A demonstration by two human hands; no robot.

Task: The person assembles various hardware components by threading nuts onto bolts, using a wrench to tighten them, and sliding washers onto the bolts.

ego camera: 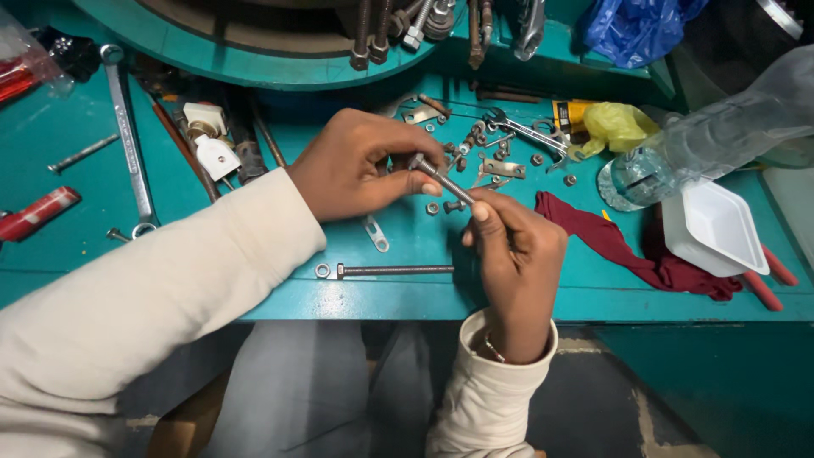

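My right hand (517, 254) pinches the lower end of a short steel bolt (441, 178) held slanted above the teal workbench (526, 297). My left hand (360, 165) grips the bolt's upper end with thumb and fingertips, apparently on a nut there. Both arms wear cream sleeves. Just beyond the hands lies a scatter of small nuts, washers and flat metal plates (496, 157). A long threaded rod (390, 270) with a washer at its left end lies near the bench's front edge, below my left hand.
A long spanner (127, 136) lies at the left, a white plug (212, 144) beside it. A maroon cloth (627, 246), a white plastic tray (716, 229), a clear bottle (704, 140), a yellow bag (619, 125) and a small spanner (530, 131) sit at the right. Red-handled tool (38, 212) at far left.
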